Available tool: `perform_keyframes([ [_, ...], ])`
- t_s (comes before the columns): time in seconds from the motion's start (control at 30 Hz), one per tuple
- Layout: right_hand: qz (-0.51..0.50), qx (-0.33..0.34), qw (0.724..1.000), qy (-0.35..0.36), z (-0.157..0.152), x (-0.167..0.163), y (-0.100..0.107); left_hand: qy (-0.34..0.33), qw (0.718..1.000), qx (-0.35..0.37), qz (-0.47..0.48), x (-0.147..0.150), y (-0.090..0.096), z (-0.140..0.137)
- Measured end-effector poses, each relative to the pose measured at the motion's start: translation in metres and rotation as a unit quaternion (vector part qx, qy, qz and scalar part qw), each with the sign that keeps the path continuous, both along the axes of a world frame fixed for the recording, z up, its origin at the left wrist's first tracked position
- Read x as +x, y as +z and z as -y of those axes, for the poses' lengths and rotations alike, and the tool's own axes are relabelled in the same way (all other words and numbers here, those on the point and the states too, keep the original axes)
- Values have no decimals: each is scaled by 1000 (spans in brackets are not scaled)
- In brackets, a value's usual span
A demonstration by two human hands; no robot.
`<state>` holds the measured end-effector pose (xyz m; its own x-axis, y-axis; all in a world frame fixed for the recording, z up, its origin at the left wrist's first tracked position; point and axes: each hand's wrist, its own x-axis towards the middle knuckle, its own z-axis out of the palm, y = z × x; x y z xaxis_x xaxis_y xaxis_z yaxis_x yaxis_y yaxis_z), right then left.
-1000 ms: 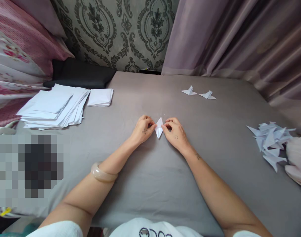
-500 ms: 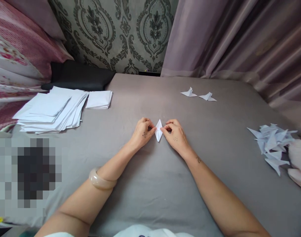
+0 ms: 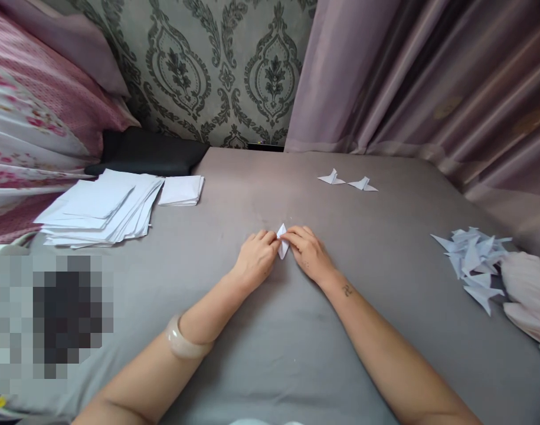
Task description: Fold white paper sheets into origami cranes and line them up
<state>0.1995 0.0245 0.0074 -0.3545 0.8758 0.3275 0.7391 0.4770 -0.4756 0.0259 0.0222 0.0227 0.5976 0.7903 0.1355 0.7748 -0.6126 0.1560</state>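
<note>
Between my hands, on the grey cloth-covered surface [image 3: 270, 330], is a small diamond of folded white paper [image 3: 282, 251], its points facing away from and toward me. My left hand [image 3: 258, 257] has its fingers curled and pinches the diamond's left edge. From the other side, my right hand [image 3: 307, 251] reaches over with its fingertips pressed together on the paper's middle. The fingertips cover part of the folds there.
At the left lie a stack of large white sheets [image 3: 92, 212] and a smaller paper stack [image 3: 181, 190], before a black cushion-like item [image 3: 150, 152]. Two folded paper birds [image 3: 331, 177] sit at the back. A pile of folded paper pieces [image 3: 473, 254] is at the right, beside pale fabric [image 3: 526, 289].
The camera view has shifted slightly. My left hand has rolled over so its back shows more, and my right fingertips have moved from the diamond's right edge onto its middle.
</note>
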Motion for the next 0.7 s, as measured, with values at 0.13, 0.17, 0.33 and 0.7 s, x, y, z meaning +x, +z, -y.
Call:
perform_keyframes([
  [0.13, 92, 24, 995, 20, 5, 1, 3, 23, 999, -4, -26, 0, 7, 9],
  [0.17, 109, 29, 993, 22, 6, 2, 3, 33, 999, -4, -19, -3, 7, 10],
  [0.33, 157, 35, 987, 28, 8, 3, 5, 109, 991, -12, 71, -17, 2, 5],
  [0.7, 79, 21, 996, 31, 7, 6, 6, -20, 996, 4, 88, -7, -5, 2],
])
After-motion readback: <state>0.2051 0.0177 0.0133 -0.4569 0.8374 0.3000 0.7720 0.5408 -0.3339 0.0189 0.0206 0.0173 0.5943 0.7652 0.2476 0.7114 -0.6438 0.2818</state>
